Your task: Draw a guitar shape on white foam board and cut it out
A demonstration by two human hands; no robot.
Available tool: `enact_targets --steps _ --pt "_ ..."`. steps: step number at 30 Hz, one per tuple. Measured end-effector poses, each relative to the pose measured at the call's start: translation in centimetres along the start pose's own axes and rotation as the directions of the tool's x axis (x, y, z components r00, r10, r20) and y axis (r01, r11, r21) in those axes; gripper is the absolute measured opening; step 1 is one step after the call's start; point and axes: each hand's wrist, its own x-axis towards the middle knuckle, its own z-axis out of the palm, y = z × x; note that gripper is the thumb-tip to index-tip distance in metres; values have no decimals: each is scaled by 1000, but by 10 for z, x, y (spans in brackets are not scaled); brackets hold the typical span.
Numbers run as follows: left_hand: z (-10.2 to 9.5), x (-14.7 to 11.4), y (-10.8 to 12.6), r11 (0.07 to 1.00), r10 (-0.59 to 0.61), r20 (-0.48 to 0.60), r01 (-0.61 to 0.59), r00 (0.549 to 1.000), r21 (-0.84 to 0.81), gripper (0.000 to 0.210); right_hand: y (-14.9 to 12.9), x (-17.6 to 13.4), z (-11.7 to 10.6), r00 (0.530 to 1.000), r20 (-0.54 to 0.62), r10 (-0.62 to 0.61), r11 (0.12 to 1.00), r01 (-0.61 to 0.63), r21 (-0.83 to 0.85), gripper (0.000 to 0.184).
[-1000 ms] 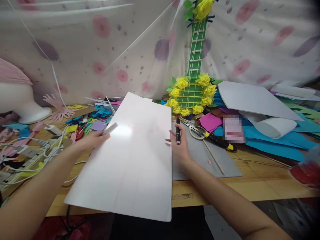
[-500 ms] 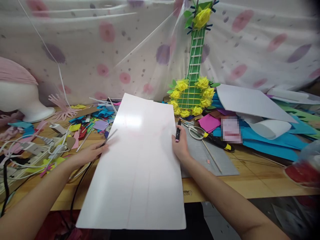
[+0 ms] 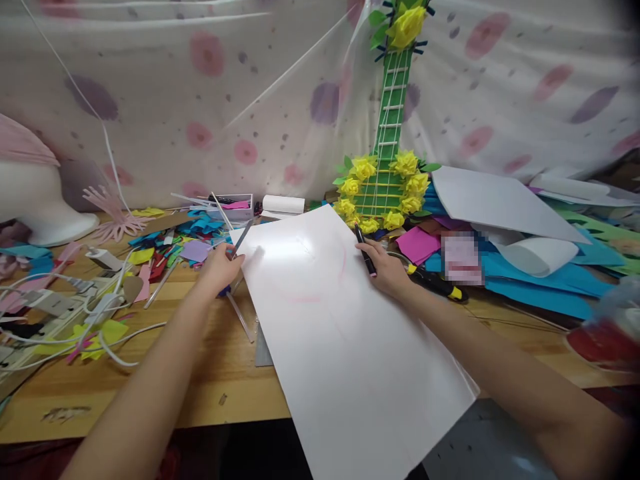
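A large glossy white board (image 3: 330, 340) lies slanted over the table and juts past its front edge, with faint pink lines on it. Between the fingers of my left hand (image 3: 223, 267), at the board's upper left edge, is a thin dark grey stick-like tool (image 3: 243, 238); its kind is unclear. A black marker (image 3: 365, 252) is held in my right hand (image 3: 387, 267), which rests over the board's upper right part. Just below my left hand, a clear stick (image 3: 241, 317) lies on the wood.
A green paper guitar (image 3: 385, 170) with yellow flowers stands behind the board. Coloured paper sheets (image 3: 530, 283) and a black-and-yellow tool (image 3: 440, 283) are to the right. Power strips with cables (image 3: 65, 303), scraps and a white mannequin head (image 3: 37, 193) fill the left side.
The board has turned, its far end swinging left and its near end right. My left hand has moved up and right with the dark tool; my right hand has shifted slightly right onto the board.
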Motion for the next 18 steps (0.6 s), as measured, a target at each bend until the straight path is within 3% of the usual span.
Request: enact_targets --steps 4,7,9,11,14,18 --pt "27 1 8 997 -57 -19 56 998 -55 46 -5 7 9 995 -101 -14 998 19 53 42" --pt "39 -4 8 995 -76 -31 73 997 -72 51 -27 25 10 982 -187 41 946 22 324 33" --pt "40 -7 9 996 -73 -30 71 997 -61 54 -50 41 12 990 -91 109 797 -32 603 36" --pt "38 -8 9 997 -61 -9 60 998 -43 55 -77 57 19 996 60 71 569 -90 817 44" --pt "33 -9 10 999 -37 26 38 999 -35 58 -111 75 39 983 186 6 362 -175 916 46" --pt "35 -11 8 1000 -17 74 19 997 -25 64 -134 85 68 973 230 22 230 -228 946 39"
